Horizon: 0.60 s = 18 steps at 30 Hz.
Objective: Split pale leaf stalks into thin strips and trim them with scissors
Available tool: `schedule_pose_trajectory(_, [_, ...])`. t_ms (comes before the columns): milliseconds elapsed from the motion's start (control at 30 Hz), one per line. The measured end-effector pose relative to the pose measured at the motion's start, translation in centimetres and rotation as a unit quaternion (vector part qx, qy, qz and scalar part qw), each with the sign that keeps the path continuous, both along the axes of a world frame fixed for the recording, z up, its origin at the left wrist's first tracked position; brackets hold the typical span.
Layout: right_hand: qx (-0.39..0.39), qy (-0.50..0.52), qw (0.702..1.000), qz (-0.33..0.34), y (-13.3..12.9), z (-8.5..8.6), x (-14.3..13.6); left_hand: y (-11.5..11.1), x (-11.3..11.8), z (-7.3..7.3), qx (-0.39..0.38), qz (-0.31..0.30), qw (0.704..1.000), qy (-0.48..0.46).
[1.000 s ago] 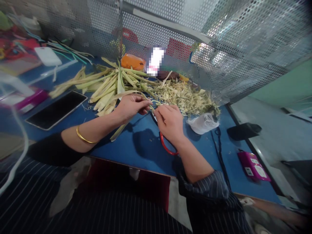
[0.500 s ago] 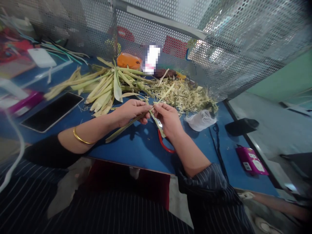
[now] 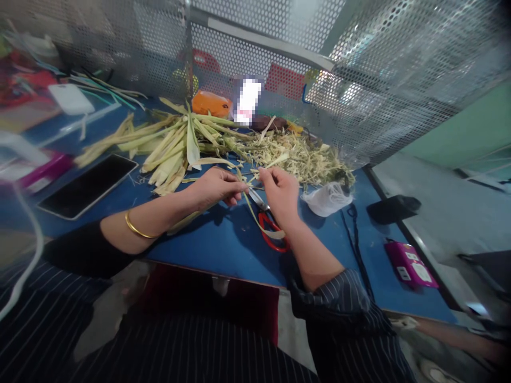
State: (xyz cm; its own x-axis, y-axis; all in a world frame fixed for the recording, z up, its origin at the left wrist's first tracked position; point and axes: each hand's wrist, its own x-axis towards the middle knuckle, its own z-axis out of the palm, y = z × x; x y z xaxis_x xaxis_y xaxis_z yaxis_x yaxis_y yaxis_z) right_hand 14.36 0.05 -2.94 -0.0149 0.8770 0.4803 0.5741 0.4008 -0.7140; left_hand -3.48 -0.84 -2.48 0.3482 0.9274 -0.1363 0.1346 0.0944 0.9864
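Husk strips (image 3: 275, 234) hang above the middle of the table (image 3: 199, 252), pinched in your left hand (image 3: 217, 187); your right hand (image 3: 282, 194) has its fingers narrowed (on what, I can't tell), beside the scissors (image 3: 259, 200).

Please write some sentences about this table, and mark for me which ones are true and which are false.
1. The left hand pinches a pale plant strip. True.
2. The scissors have green handles. False; the handles are red.
3. The gold bracelet is on the right arm. False; it is on the left arm.
4. The large dark phone lies flat on the table. True.
5. The orange packet is in front of the scissors, nearer the person. False; it lies beyond them.
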Motion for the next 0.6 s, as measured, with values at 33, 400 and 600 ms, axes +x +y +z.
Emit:
schedule_pose_trajectory(33, [0.023,-0.011,1.0,-0.001,-0.1,0.3,0.1,0.0,0.1,0.0,-0.003,0.003,1.0,0.001])
schedule_pose_trajectory(400, [-0.095,0.106,0.98,0.136,-0.3,-1.0,-1.3,-0.6,0.6,-0.4,0.039,-0.068,0.996,0.042])
schedule_pose_trajectory(600, [-0.135,0.169,0.968,0.127,0.1,-1.3,-1.1,-0.3,0.6,-0.6,0.03,-0.11,0.991,0.066])
